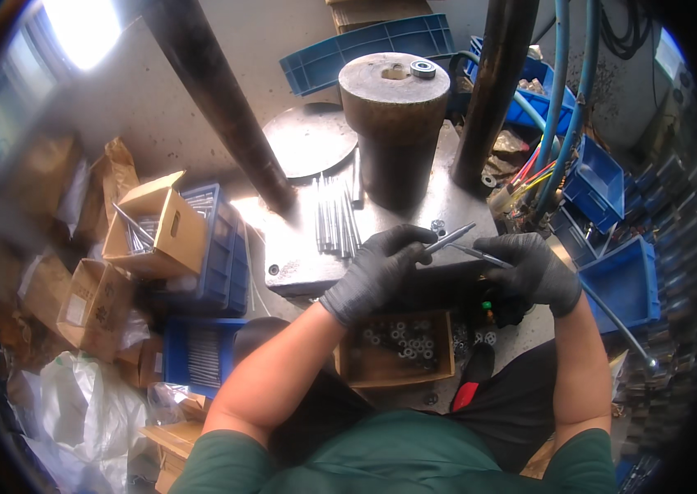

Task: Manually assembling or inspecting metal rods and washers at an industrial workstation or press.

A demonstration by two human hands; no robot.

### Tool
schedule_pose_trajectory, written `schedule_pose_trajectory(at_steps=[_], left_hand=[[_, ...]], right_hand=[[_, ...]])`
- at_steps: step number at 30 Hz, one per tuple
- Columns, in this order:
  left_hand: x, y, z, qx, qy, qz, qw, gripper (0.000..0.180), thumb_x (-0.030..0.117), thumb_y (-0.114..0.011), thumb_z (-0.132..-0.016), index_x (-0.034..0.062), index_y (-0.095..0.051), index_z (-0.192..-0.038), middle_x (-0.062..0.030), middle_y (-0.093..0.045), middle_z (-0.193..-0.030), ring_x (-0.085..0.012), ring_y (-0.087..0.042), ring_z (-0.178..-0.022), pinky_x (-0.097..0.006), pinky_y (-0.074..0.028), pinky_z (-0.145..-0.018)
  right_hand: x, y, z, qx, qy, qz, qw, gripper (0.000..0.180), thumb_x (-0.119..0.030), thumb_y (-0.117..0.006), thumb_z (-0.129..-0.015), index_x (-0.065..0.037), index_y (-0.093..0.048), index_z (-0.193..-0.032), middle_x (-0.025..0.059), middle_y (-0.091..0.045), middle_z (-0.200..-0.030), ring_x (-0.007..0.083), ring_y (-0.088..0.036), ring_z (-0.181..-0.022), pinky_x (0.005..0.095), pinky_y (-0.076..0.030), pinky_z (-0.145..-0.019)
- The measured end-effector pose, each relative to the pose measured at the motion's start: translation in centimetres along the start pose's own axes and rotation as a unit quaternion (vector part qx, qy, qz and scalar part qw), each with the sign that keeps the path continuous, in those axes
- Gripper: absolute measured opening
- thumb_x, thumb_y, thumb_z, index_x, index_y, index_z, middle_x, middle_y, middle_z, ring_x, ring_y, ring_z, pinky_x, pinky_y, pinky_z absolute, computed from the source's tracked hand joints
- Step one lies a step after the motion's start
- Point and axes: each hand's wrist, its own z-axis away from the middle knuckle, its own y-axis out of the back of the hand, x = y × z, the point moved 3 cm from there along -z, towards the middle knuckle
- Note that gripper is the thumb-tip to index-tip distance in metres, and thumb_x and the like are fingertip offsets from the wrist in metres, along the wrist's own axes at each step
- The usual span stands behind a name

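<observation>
Both my hands wear dark gloves and are raised above the near edge of a steel machine table. My left hand is closed around a metal rod with a tapered tip. Between the fingers of my right hand is a thin metal rod, its end close to the left hand's rod; I cannot tell whether the two touch. Behind my left hand, several steel rods lie side by side on the table. A ring bearing sits on top of the thick metal cylinder.
Two dark pillars flank the cylinder. Below my hands, a cardboard box holds several bearings. At left are a carton of rods and a blue crate. Blue bins and hoses are at right.
</observation>
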Motion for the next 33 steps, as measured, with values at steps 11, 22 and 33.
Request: schedule_pose_trajectory(at_steps=[11, 22, 33], left_hand=[[-0.2, -1.0, 0.2, -0.048, 0.069, 0.116, 0.990, 0.051, 0.046, -0.069, -0.099, 0.0024, -0.064, -0.126, 0.0016, -0.059, -0.080, -0.0060, -0.052, -0.064, -0.020, -0.042, -0.054], [-1.1, -0.7, -0.3, -0.113, 0.113, 0.222, 0.962, 0.041, 0.036, -0.068, -0.098, 0.0023, -0.065, -0.121, -0.0017, -0.068, -0.084, -0.0061, -0.054, -0.055, -0.019, -0.040, -0.045], [-0.3, 0.4, 0.4, -0.040, 0.050, 0.192, 0.979, 0.055, 0.043, -0.063, -0.102, 0.0001, -0.056, -0.136, -0.0065, -0.069, -0.085, -0.0086, -0.057, -0.056, -0.021, -0.046, -0.050]], right_hand=[[-2.4, -0.6, -0.3, -0.039, 0.008, 0.052, 0.998, 0.043, -0.007, -0.074, -0.084, -0.002, -0.070, -0.127, 0.0194, -0.075, -0.113, 0.0284, -0.074, -0.105, 0.0375, -0.056, -0.093], [-1.4, -1.0, -0.5, -0.017, 0.047, 0.053, 0.997, 0.046, -0.005, -0.074, -0.083, -0.003, -0.068, -0.129, 0.0193, -0.074, -0.113, 0.0291, -0.073, -0.108, 0.0375, -0.056, -0.094], [-3.0, -2.5, 0.0, -0.157, -0.145, -0.255, 0.943, 0.049, -0.017, -0.073, -0.095, -0.002, -0.060, -0.140, 0.0055, -0.071, -0.103, 0.0135, -0.067, -0.095, 0.0316, -0.056, -0.082]])
